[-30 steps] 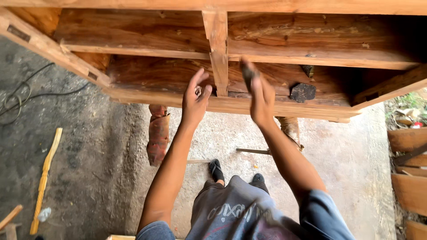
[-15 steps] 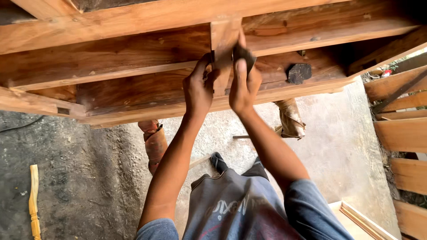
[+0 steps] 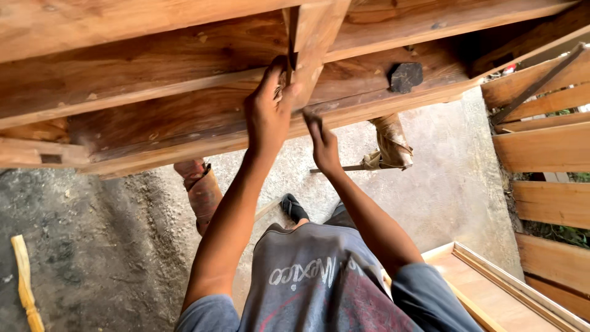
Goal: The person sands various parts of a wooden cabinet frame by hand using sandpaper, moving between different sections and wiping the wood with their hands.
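A large wooden frame [image 3: 184,104] of reddish-brown boards is filling the upper half of the frame, and a short upright crosspiece [image 3: 316,43] is running down from the top centre to meet its long horizontal rail [image 3: 153,144]. The left hand [image 3: 268,110] is reaching up at the centre of the picture, its fingers lying flat against the left face of the crosspiece with the thumb spread to the right, so the hand is pressing on the wood rather than closing round it. The right hand [image 3: 321,142] is sitting just below and to the right of it, near the lower edge of the rail, curled loosely with a dark tip showing above the fingers; whether it is gripping something I cannot tell. A dark lump [image 3: 406,76] is resting on the frame at upper right, well apart from both hands. Below, the concrete floor [image 3: 448,178] is showing, with a tape-wrapped leg [image 3: 391,142] right of centre and a reddish leg [image 3: 200,190] left of centre. A pale wooden stick [image 3: 24,283] is lying at lower left, stacked planks [image 3: 547,147] are standing along the right edge, and a light wooden tray-like frame [image 3: 491,289] is sitting at lower right
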